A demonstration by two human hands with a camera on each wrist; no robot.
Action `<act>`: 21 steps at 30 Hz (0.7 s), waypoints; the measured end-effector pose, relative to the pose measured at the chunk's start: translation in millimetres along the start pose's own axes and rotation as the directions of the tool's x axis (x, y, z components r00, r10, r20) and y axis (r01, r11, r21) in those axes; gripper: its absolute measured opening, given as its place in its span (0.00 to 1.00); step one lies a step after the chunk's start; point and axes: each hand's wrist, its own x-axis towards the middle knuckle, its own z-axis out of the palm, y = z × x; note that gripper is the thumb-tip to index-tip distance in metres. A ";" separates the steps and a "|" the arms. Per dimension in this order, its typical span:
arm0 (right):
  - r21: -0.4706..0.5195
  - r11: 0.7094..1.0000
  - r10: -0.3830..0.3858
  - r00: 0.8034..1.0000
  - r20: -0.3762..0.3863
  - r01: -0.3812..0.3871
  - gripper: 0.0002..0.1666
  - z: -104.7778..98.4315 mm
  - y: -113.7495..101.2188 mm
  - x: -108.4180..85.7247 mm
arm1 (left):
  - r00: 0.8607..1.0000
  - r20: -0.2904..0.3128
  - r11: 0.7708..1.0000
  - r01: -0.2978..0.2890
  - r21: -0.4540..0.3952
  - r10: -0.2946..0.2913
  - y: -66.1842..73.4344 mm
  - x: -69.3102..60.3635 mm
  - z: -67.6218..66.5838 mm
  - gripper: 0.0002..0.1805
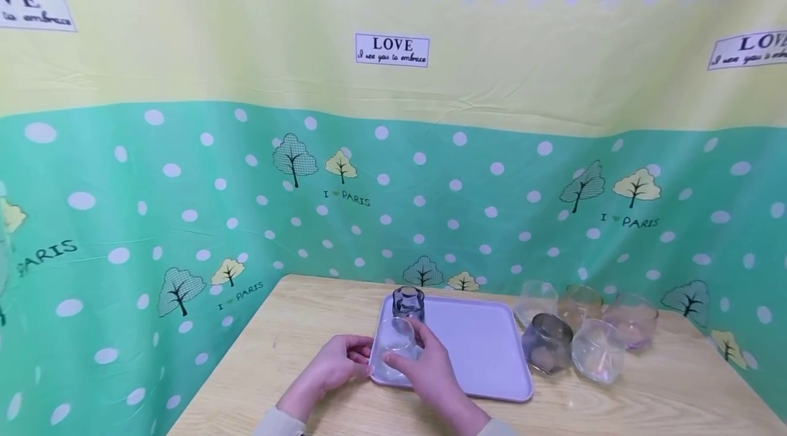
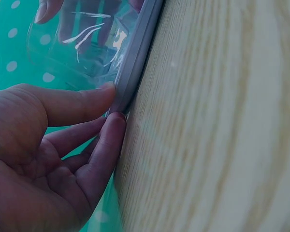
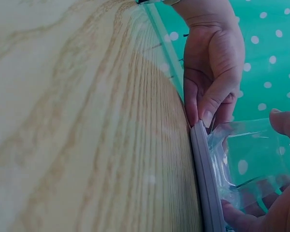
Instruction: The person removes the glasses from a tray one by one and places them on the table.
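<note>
A clear glass [image 1: 396, 332] stands upright at the front left of a pale lilac tray [image 1: 473, 347]. My right hand [image 1: 435, 366] grips it, thumb on the near side and fingers around the far side. The tray's left front corner is pinched by my left hand [image 1: 337, 362]; in the left wrist view the thumb [image 2: 82, 104] lies on top of the rim [image 2: 135, 53] and the fingers touch it from below. Behind the clear glass, a dark grey glass [image 1: 408, 301] sits at the tray's back left.
Several glasses stand on the wooden table right of the tray: a dark grey one [image 1: 547, 347], a clear faceted one [image 1: 598, 354], another clear one [image 1: 536, 299], an amber one [image 1: 580, 303] and a pinkish one [image 1: 633, 323]. A patterned curtain [image 1: 393, 217] hangs behind the table.
</note>
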 end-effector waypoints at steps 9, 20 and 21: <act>0.055 0.998 -0.005 0.999 -0.036 0.007 0.54 -21.9 -8.5 -7.0 | 1.000 0.002 1.000 0.002 -0.002 -0.002 -3.1 1.6 2.3 0.34; 0.054 0.997 0.067 0.993 -0.098 -0.062 0.47 -67.6 -9.5 -27.2 | 1.000 -0.011 1.000 0.022 0.009 -0.022 -2.5 2.8 2.3 0.35; 0.058 0.996 0.077 0.992 -0.103 -0.071 0.47 -71.9 -8.0 -29.1 | 1.000 -0.011 1.000 0.024 0.010 -0.024 -2.7 2.3 1.8 0.35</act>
